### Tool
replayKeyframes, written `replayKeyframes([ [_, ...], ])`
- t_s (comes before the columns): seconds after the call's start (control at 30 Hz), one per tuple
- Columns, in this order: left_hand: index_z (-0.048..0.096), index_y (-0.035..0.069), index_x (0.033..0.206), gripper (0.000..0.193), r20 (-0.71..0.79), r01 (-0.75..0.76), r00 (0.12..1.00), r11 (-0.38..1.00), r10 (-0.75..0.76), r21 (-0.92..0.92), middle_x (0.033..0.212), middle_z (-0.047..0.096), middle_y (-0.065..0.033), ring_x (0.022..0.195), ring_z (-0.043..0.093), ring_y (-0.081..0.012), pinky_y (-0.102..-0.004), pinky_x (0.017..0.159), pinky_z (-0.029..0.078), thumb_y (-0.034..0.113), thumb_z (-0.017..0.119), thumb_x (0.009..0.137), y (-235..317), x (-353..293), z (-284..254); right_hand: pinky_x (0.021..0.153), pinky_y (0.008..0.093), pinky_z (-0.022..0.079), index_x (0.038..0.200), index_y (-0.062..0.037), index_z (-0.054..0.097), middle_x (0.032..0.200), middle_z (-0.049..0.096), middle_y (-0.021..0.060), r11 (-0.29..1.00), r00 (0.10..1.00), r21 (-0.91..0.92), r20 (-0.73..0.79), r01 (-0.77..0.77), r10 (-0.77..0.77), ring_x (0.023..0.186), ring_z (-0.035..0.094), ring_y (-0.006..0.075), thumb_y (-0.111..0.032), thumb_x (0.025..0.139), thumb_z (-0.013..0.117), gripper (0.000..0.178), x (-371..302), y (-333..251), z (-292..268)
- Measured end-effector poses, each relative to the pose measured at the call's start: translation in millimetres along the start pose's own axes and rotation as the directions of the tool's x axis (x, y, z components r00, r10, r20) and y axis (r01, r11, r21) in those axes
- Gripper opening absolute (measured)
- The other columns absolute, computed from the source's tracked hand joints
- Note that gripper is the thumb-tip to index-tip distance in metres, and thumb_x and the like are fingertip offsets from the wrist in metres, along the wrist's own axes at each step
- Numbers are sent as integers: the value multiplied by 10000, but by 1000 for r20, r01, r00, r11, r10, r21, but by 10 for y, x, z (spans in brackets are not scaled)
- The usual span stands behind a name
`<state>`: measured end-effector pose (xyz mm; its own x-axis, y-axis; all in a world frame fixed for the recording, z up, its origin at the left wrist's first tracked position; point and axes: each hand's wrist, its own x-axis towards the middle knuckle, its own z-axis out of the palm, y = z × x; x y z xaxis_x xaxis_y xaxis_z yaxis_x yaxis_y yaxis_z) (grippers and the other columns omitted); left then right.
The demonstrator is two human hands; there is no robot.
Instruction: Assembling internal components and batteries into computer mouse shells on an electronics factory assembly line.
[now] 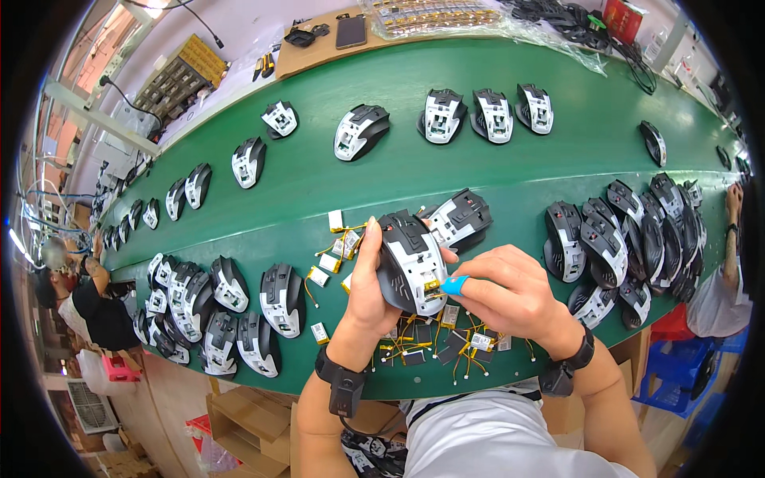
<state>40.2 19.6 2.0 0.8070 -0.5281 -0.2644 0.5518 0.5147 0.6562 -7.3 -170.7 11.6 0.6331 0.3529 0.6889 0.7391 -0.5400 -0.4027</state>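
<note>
My left hand is closed around a black and white computer mouse, tilted up above the bench, its inner frame bare. In the slot at its lower end shows a yellow-ended small battery. My right hand, a blue finger cot on one finger, is pinched at that slot; what lies between its fingertips is hidden. Just behind rests another mouse. Below and beside my hands lie several loose small batteries with thin wires and white plugs.
Mice are heaped on the bench at the left and right. Several more mice stand spaced along the green belt. Beyond it lie a phone on cardboard and a bagged tray of batteries. Other people sit at both sides.
</note>
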Motion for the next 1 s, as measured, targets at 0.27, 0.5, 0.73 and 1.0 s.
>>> replayKeyframes([
  [0.27, 272, 50, 1387, 803, 3, -564, 794, 735, 608, 376, 1110, 578, -198, 902, 646, -314, -429, 796, 540, 687, 339, 903, -233, -70, 117, 637, 228, 494, 927, 5, 647, 867, 670, 45, 72, 572, 802, 356, -593, 739, 717, 610, 79, -51, 833, 704, 123, -101, -146, 224],
  [0.5, 267, 52, 1376, 821, -40, -647, 675, 616, 737, 449, 1067, 581, -174, 857, 636, -291, -419, 785, 529, 710, 328, 890, -247, -60, 186, 615, 301, 496, 942, 8, 652, 953, 607, 118, 970, 970, 52, -46, -235, 238, 731, 595, 225, 27, 648, 696, 298, -132, -241, 254],
  [0.73, 461, 34, 1260, 682, -118, -333, 940, 937, 321, -105, 986, 621, -193, 824, 651, -331, -431, 747, 541, 603, 229, 963, -126, -77, 112, 730, 355, 518, 919, -12, 657, 1083, 607, 107, 995, 990, 19, -106, -96, 97, 878, 588, 274, -18, 576, 686, 345, -52, -236, 209],
  [1.0, 468, 23, 1273, 720, -138, -255, 963, 947, 231, -194, 1014, 620, -205, 858, 638, -333, -431, 760, 533, 628, 255, 945, -110, -69, 72, 773, 381, 501, 950, -28, 646, 1159, 568, 133, 972, 981, 143, -28, -187, 193, 945, 571, 297, 60, 601, 627, 360, -78, -258, 220],
])
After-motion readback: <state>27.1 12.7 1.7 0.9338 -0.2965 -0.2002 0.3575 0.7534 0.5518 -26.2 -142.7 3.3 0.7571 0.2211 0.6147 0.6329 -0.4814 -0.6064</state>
